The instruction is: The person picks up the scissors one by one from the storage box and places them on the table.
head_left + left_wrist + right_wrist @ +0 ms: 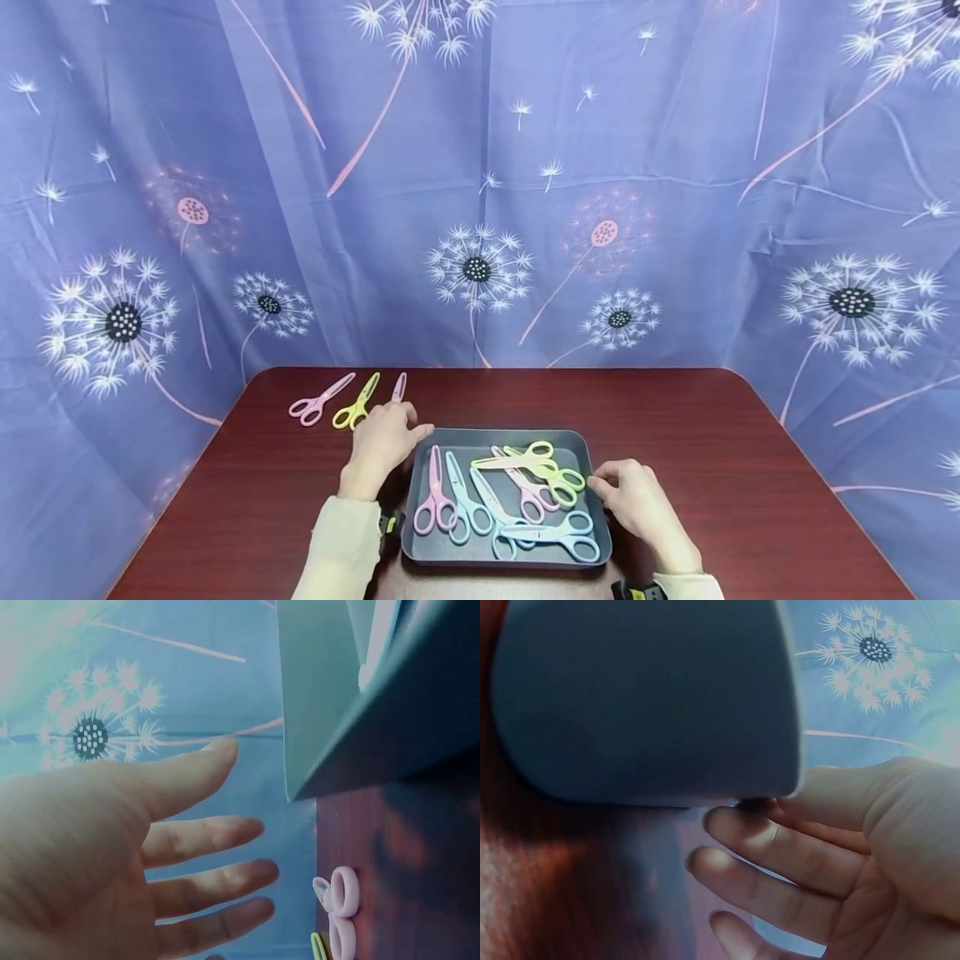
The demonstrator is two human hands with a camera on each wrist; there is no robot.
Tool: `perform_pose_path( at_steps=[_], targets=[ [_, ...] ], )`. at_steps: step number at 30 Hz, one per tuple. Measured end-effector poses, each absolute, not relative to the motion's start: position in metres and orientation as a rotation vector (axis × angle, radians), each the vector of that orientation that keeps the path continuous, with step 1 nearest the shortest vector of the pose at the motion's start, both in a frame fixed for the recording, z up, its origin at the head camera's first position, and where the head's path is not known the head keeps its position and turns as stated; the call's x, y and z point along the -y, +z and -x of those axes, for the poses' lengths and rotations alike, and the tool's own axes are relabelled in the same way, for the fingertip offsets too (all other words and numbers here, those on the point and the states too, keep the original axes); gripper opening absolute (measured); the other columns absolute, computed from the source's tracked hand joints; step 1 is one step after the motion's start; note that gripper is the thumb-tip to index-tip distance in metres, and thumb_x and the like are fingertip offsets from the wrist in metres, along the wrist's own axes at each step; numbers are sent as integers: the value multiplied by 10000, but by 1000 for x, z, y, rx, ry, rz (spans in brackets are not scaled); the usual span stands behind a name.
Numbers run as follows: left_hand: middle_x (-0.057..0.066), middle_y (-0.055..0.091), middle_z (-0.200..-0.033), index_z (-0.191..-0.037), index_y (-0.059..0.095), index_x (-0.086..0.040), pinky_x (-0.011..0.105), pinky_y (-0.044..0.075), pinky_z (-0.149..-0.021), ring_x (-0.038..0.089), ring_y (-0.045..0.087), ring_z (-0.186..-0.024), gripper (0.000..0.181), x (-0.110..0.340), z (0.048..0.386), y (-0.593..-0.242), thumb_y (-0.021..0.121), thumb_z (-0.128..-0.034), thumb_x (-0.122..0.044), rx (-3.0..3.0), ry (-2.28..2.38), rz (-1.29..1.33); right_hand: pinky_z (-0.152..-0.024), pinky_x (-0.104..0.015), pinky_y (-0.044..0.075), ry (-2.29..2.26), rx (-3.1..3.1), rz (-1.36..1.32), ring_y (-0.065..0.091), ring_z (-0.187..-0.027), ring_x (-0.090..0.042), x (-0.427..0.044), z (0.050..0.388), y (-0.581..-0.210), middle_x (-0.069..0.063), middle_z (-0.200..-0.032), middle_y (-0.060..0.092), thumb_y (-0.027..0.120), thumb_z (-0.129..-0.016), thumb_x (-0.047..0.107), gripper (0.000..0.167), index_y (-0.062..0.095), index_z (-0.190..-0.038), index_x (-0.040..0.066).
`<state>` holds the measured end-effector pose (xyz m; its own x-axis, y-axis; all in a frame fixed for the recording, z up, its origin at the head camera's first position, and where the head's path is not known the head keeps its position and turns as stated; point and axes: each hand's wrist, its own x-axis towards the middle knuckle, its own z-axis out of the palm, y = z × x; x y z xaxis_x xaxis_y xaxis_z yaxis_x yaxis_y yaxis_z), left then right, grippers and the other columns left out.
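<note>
My left hand (382, 437) is over the table just beyond the tray's far left corner, its thumb and fingers spread and holding nothing. Beside it lie pale pink scissors (399, 388), partly hidden by the hand in the head view; their handle loops show in the left wrist view. Yellow scissors (367, 395) and pink scissors (322, 400) lie farther left. At the right side of the grey tray (495, 437), my right hand (637, 500) pinches the rim between thumb and forefinger, the other fingers outside the wall.
Inside the tray are several scissors: pink ones (435, 475) at the left, blue ones (456, 482) beside them, yellow ones (521, 461) overlapping others at the right, and blue ones (536, 532) near the front. A blue dandelion-print curtain (525, 125) hangs behind the brown table (675, 408).
</note>
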<state>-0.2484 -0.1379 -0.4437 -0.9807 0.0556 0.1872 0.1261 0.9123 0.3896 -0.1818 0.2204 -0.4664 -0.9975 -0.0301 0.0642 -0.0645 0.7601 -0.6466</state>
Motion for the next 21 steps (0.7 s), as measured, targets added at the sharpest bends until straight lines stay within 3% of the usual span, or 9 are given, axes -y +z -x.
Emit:
perform_pose_path(
  at_steps=[10, 21],
  targets=[
    [-45, 611, -726, -818, 680, -184, 398, 442, -555, 184, 594, -687, 206, 132, 220, -444, 761, -816, -374, 2901, -648, 274, -580, -296, 460, 1053, 2926, -78, 589, -570, -88, -225, 179, -466, 13, -706, 659, 711, -850, 87, 38, 724, -815, 96],
    [-150, 493, -611, -786, 648, -251, 303, 369, -505, 54, 461, -568, 148, 129, 183, -439, 744, -836, -353, 2895, -687, 480, -574, -286, 464, 1094, 2903, -102, 590, -561, -89, -220, 182, -464, 9, -709, 660, 714, -849, 86, 41, 721, -809, 81]
  ],
)
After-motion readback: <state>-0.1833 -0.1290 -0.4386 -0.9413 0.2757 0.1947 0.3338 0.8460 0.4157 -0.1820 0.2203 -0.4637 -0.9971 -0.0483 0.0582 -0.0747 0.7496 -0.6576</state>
